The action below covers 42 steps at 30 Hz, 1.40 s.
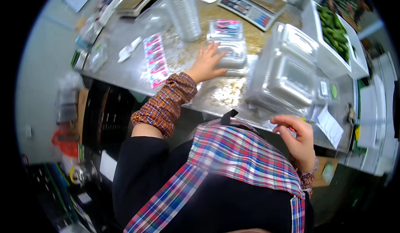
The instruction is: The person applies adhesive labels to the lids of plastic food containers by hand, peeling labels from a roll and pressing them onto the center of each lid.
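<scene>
My left hand (207,62) lies with fingers spread at the left edge of a clear plastic clamshell container (232,55). The clamshell is opened out flat, and a pink and blue label (227,26) shows at its far half. On the near right, my right hand (298,137) is raised at the table's front edge, its fingers curled towards the thumb. Small bits of white and orange show by those fingers; whether they are held is unclear. Just beyond it stands a large stack of nested clear clamshells (286,73). A sheet of pink and blue labels (155,59) lies left of my left hand.
A tall leaning stack of clear plastic lids or trays (179,11) rises behind. Digital scales (250,9) sit farther back. White foam boxes (326,42) hold green peppers (334,33) at right. Folded white paper (328,125) lies near the metal table's (125,76) right corner.
</scene>
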Tool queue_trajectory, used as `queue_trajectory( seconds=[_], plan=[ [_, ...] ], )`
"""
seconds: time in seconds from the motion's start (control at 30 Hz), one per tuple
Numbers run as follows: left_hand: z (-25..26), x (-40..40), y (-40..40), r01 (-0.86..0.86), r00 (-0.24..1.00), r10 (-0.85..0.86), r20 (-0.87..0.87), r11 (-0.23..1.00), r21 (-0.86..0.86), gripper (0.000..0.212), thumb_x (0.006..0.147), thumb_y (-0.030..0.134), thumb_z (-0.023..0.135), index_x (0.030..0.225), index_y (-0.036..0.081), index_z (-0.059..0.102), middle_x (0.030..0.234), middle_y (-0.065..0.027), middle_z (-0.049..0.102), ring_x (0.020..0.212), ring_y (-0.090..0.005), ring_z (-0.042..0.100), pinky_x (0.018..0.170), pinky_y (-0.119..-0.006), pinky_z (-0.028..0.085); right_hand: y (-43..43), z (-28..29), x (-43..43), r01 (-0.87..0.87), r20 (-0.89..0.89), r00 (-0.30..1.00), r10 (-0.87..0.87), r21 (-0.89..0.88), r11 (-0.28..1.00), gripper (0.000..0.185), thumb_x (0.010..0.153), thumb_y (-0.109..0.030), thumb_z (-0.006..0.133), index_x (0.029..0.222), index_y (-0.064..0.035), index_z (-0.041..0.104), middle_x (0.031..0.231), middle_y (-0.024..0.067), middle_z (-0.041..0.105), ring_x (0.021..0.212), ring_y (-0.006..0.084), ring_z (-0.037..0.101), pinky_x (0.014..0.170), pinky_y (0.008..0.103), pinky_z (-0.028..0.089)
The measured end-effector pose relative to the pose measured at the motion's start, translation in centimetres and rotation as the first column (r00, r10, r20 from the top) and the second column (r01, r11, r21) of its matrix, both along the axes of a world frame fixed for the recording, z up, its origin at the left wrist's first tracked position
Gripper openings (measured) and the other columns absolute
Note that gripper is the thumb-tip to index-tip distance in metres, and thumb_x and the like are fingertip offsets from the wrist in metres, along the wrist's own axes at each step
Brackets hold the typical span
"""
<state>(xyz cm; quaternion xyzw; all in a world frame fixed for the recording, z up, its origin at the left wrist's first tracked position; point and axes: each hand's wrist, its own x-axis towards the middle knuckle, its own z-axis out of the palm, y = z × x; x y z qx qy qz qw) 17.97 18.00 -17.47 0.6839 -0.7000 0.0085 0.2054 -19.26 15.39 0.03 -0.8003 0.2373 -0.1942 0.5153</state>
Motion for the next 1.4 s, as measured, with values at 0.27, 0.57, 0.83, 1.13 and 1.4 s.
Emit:
queue_trajectory(
  seconds=[0.27,0.57,0.83,1.13,1.4],
  plan=[
    [-4.3,11.2,15.6,-0.559,0.811,0.529,-0.250,0.827,-0.065,0.052,0.072,0.028,0.077,0.118,0.011,0.060,0.127,-0.0121,0.056,0.122,-0.0366,0.046,0.098,-0.055,0.035,1.2,-2.3,4.0,-0.048,-0.003,0.999,0.051,0.251,0.967,0.023,0.089,-0.001,0.055,0.109,0.0051,0.062,0.100,0.0133,0.069,0.080,0.0166,0.067,0.072,0.0273,0.052],
    [-7.9,10.3,17.8,-0.645,0.764,0.644,0.039,0.763,0.035,0.039,0.081,0.030,0.068,0.112,0.008,0.064,0.123,-0.0092,0.061,0.124,-0.0301,0.048,0.103,-0.062,0.027,2.4,-3.5,9.0,-0.180,-0.077,0.975,0.208,0.271,0.946,0.022,0.090,-0.004,0.055,0.110,0.0041,0.062,0.098,0.0109,0.069,0.080,0.0154,0.067,0.071,0.0270,0.052],
    [-4.9,8.6,17.5,-0.602,0.796,0.605,-0.029,0.786,-0.137,0.022,0.081,0.025,0.070,0.096,0.010,0.070,0.100,-0.0053,0.069,0.102,-0.0264,0.062,0.103,-0.053,0.032,3.3,-4.3,9.5,-0.125,-0.078,0.980,0.185,0.482,0.867,0.027,0.091,-0.005,0.056,0.117,0.0032,0.059,0.103,0.0117,0.068,0.085,0.0159,0.066,0.074,0.0261,0.052],
    [8.9,-4.3,13.4,-0.121,0.981,0.063,-0.185,0.939,-0.321,0.025,0.077,0.021,0.074,0.097,0.008,0.068,0.096,-0.0056,0.068,0.101,-0.0230,0.063,0.101,-0.050,0.036,1.8,-6.7,15.2,-0.119,0.197,0.969,-0.150,0.903,0.412,0.064,0.093,-0.009,0.056,0.147,-0.0035,0.023,0.131,0.0193,0.051,0.108,0.0204,0.058,0.089,0.0357,0.050],
    [12.4,-6.1,10.8,0.132,0.890,-0.273,-0.365,0.921,-0.366,0.044,0.069,0.033,0.081,0.102,0.008,0.067,0.111,-0.0071,0.065,0.113,-0.0269,0.056,0.105,-0.051,0.032,1.5,-4.1,14.6,-0.067,0.401,0.871,-0.283,0.669,0.741,0.069,0.089,0.008,0.052,0.149,-0.0015,0.020,0.138,0.0136,0.045,0.116,0.0148,0.052,0.095,0.0281,0.045]
  ],
)
